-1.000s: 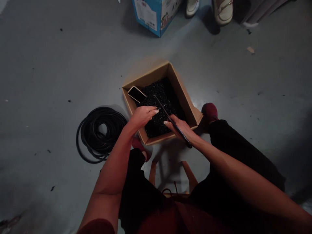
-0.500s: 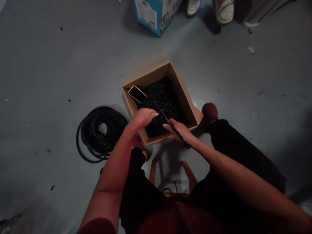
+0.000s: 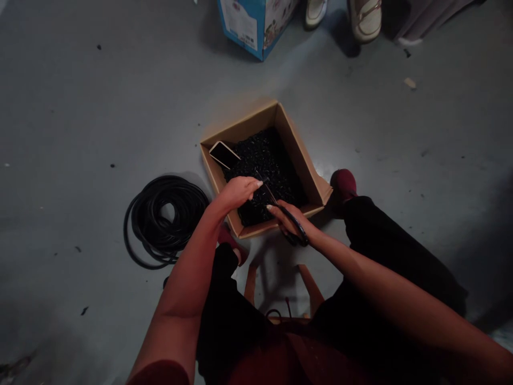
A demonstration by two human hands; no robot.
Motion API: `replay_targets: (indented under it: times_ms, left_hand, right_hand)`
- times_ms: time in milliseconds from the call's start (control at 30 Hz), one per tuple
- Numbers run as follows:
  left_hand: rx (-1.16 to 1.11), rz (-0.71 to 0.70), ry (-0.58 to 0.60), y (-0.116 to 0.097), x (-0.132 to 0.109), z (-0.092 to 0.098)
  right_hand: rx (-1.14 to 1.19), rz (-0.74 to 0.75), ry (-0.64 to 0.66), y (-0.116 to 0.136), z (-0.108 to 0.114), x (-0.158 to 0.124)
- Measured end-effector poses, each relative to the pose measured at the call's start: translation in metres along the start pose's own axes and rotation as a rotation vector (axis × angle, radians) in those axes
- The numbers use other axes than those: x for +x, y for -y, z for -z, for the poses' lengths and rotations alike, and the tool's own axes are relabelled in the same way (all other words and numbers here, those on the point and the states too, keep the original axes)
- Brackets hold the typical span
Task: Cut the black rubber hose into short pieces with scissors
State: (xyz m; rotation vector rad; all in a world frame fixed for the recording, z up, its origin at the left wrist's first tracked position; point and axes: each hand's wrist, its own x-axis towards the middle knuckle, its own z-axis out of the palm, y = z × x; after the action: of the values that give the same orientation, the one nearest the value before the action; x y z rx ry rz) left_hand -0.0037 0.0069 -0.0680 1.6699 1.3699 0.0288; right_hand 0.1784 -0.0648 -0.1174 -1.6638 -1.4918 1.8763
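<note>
My right hand [image 3: 289,216] grips a pair of black-handled scissors [image 3: 294,227] over the near side of an open cardboard box [image 3: 295,147]. The blades point up and left toward my left hand. Above the box's contents, my left hand [image 3: 242,190] is closed in a pinch. A small dark piece shows at its fingertips, right beside the scissor blades; its kind is hard to make out. Many short black pieces [image 3: 264,152] cover the bottom of the box. A flat black rectangular thing with a pale edge [image 3: 225,155] leans in the box's left corner.
A coil of black tubing or cable [image 3: 170,214] lies on the floor left of the box. Beyond the box stand a blue carton [image 3: 242,24] and another person's pale shoes [image 3: 364,21]. My legs straddle the near side, with wooden stool legs [image 3: 310,289] between them.
The scissors have turned in my right hand, and their handles now show spread apart. My left fingertips have shifted slightly right, closer to the blades.
</note>
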Motion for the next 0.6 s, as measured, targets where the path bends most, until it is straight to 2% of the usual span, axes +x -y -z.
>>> replay_targets:
  times_ms: [100, 333, 467, 600]
  left_hand:
    - [-0.157, 0.016, -0.028, -0.007, -0.003, 0.003]
    - [-0.374, -0.009, 0.054, -0.013, -0.004, 0.001]
    - [-0.475, -0.021, 0.084, -0.016, -0.003, -0.003]
    - [-0.467, 0.003, 0.146, -0.022, -0.003, -0.007]
  right_hand:
    - [0.165, -0.02, 0.004, 0.006, 0.005, 0.002]
    - [0.308, 0.087, -0.18, 0.028, 0.037, 0.011]
    - [0.42, 0.103, -0.233, 0.022, 0.048, 0.021]
    - [0.49, 0.145, -0.233, 0.016, 0.052, 0.028]
